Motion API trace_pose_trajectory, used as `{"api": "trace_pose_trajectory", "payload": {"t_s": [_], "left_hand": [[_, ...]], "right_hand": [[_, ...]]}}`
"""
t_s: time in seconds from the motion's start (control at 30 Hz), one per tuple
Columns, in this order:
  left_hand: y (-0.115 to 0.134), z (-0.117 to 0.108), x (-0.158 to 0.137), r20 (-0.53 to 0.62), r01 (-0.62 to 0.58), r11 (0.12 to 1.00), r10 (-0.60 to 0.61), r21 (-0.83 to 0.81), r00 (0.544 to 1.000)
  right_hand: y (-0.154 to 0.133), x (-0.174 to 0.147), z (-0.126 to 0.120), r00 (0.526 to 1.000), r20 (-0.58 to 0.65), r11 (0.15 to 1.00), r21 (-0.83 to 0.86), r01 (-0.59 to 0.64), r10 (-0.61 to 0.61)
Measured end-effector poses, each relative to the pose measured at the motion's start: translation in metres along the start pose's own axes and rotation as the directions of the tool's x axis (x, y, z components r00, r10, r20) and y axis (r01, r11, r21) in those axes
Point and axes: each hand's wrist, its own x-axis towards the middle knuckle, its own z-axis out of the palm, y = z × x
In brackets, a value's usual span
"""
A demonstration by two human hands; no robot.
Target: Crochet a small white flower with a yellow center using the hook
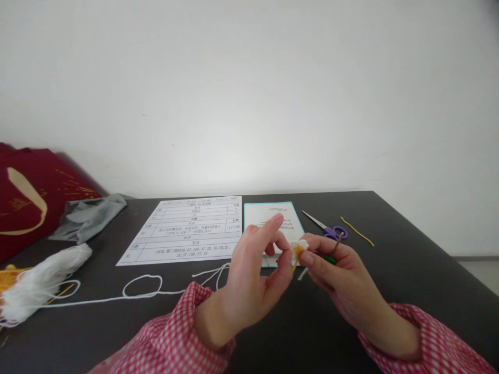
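Observation:
Between my hands is a small crocheted flower [299,247], white with a yellow centre. My right hand [349,285] grips it between thumb and forefinger, and a crochet hook [329,258] with a green grip lies across the same fingers. From the left, the thumb and forefinger of my left hand [247,272] pinch at the flower's near-left edge, the other fingers raised. A short yellow tail and a white yarn end [303,274] hang below the flower. White working yarn [142,295] runs left across the table; its path behind my left hand is hidden.
A printed chart [187,234] and a teal-edged booklet [273,213] lie on the dark table. Purple scissors [334,232] and a yellow yarn piece [357,231] are at right. Leftward are a white skein [47,278], yellow yarn [8,280], a clear plastic bag [89,215] and a red bag [50,187].

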Motion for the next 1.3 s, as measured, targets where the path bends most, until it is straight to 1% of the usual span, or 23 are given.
{"api": "trace_pose_trajectory", "payload": {"t_s": [0.13,0.17,0.23,0.33,0.4,0.5,0.57,0.6,0.67,0.77,0.8,0.9,0.97,1.07,1.13,1.2,1.3], "left_hand": [[0.0,0.001,0.0,-0.023,0.044,0.999,-0.045,-0.031,0.999],[0.001,0.001,0.001,-0.038,0.074,0.996,-0.076,-0.042,0.996],[0.002,0.002,0.001,-0.047,0.179,0.98,-0.184,-0.091,0.982],[0.006,0.005,0.0,0.034,0.359,0.911,-0.36,-0.204,0.932],[0.01,0.007,0.002,0.083,0.444,0.857,-0.438,-0.263,0.895],[0.018,0.009,0.012,0.081,0.544,0.765,-0.553,-0.346,0.829],[0.023,0.008,0.025,0.075,0.581,0.703,-0.609,-0.41,0.789],[0.024,0.007,0.032,0.065,0.583,0.679,-0.625,-0.446,0.778],[0.027,0.005,0.046,0.028,0.549,0.647,-0.633,-0.529,0.773],[0.028,-0.001,0.064,-0.029,0.45,0.614,-0.61,-0.648,0.792],[0.029,-0.004,0.069,-0.038,0.421,0.604,-0.6,-0.677,0.799],[0.036,-0.018,0.08,-0.063,0.345,0.582,-0.567,-0.737,0.822],[0.043,-0.029,0.084,-0.062,0.35,0.559,-0.588,-0.752,0.806],[0.049,-0.044,0.087,-0.042,0.413,0.533,-0.648,-0.738,0.761],[0.047,-0.05,0.088,-0.058,0.415,0.55,-0.649,-0.725,0.758],[0.044,-0.053,0.089,-0.08,0.401,0.579,-0.633,-0.71,0.77],[0.041,-0.055,0.088,-0.107,0.389,0.622,-0.608,-0.68,0.786]], "right_hand": [[0.0,0.0,0.001,0.999,0.017,0.999,0.027,-0.041,0.04],[-0.001,0.001,0.002,0.999,0.017,0.998,0.037,-0.048,0.047],[-0.002,0.001,0.002,0.999,0.008,0.997,0.06,-0.054,0.053],[-0.003,0.002,0.003,0.999,-0.011,0.995,0.086,-0.052,0.053],[-0.004,0.002,0.003,0.998,-0.019,0.995,0.09,-0.054,0.055],[-0.008,0.004,0.005,0.999,-0.012,0.996,0.076,-0.046,0.047],[-0.015,0.007,0.006,1.0,0.015,0.998,0.054,-0.016,0.015],[-0.021,0.01,0.007,1.0,0.025,0.999,0.039,0.006,-0.007],[-0.035,0.016,0.008,0.998,0.012,0.998,-0.016,0.055,-0.055],[-0.058,0.025,0.011,0.988,-0.071,0.982,-0.142,0.125,-0.136],[-0.065,0.027,0.012,0.982,-0.078,0.972,-0.178,0.155,-0.171],[-0.082,0.031,0.019,0.958,0.006,0.926,-0.255,0.279,-0.287],[-0.089,0.032,0.027,0.936,0.047,0.893,-0.288,0.347,-0.349],[-0.094,0.032,0.043,0.925,0.004,0.891,-0.266,0.368,-0.381],[-0.095,0.031,0.053,0.927,0.012,0.898,-0.242,0.368,-0.376],[-0.094,0.031,0.059,0.929,0.081,0.894,-0.254,0.37,-0.362],[-0.09,0.033,0.062,0.912,0.165,0.857,-0.312,0.409,-0.375]]}}
